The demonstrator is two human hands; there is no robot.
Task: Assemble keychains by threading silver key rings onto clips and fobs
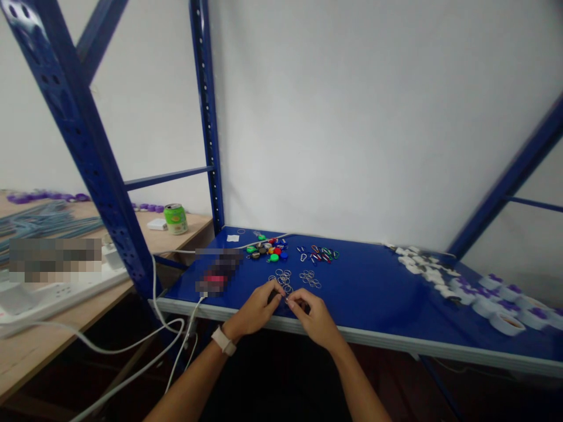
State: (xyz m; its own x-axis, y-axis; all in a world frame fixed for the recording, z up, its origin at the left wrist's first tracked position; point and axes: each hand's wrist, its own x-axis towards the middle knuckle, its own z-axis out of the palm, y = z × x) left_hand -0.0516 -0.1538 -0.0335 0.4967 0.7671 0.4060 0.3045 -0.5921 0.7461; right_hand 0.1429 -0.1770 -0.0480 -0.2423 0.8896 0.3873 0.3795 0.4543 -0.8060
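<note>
My left hand (257, 310), with a pale watch band at the wrist, is closed in a pinch just above the front edge of the blue tabletop (369, 299). Facing it, my right hand (315, 319) pinches as well, the fingertips of both nearly meeting. Something small sits between them, too tiny to make out. Just beyond the fingers lies a group of metal split rings (281, 274), with a second cluster of smaller rings (310, 279) to its right. Farther back are coloured round badge reels (273, 258) and several small carabiners (325, 255).
A phone-like blurred device (217, 272) with a white cable (192, 316) lies left. White pieces (422, 264) and white rolls with purple parts (505, 323) spread along the right. Blue rack posts (101, 158) frame the table; a green can (175, 219) stands on the wooden table.
</note>
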